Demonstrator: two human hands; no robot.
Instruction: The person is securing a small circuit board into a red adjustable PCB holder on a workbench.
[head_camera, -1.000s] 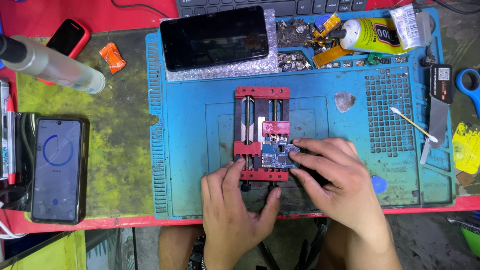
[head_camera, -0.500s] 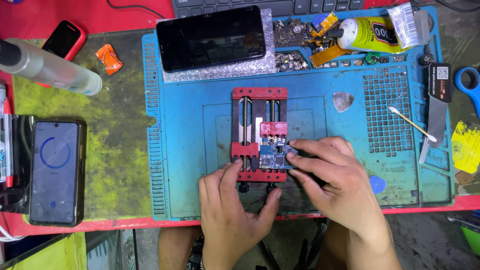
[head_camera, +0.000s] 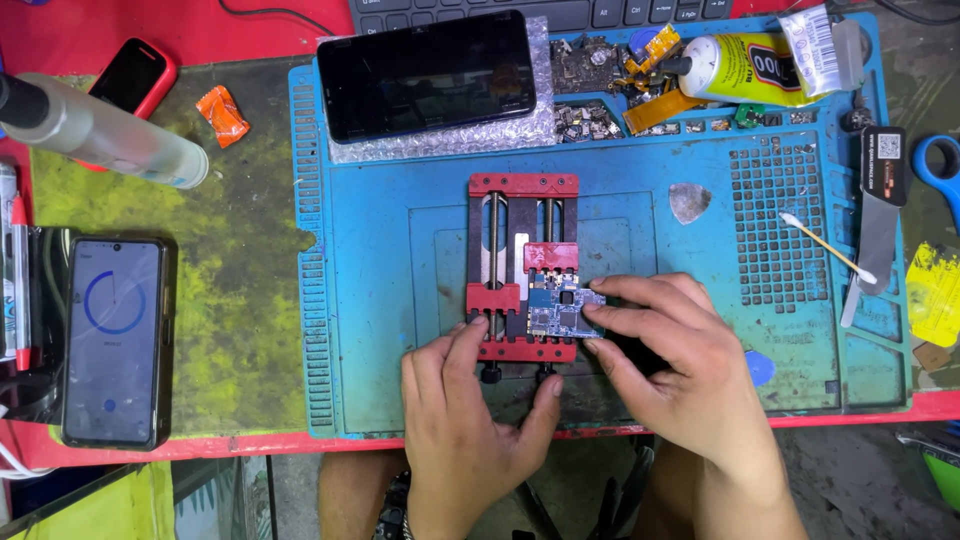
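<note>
Blue circuit board sits clamped in the red metal board holder at the blue work mat's centre. Right hand pinches the board's 3 o'clock edge; left hand presses the holder's 6 o'clock bar. A black smartphone lies at 11 o'clock.

Left hand bare; right hand bare; no sleeves; beaded wristband on left wrist.
</note>
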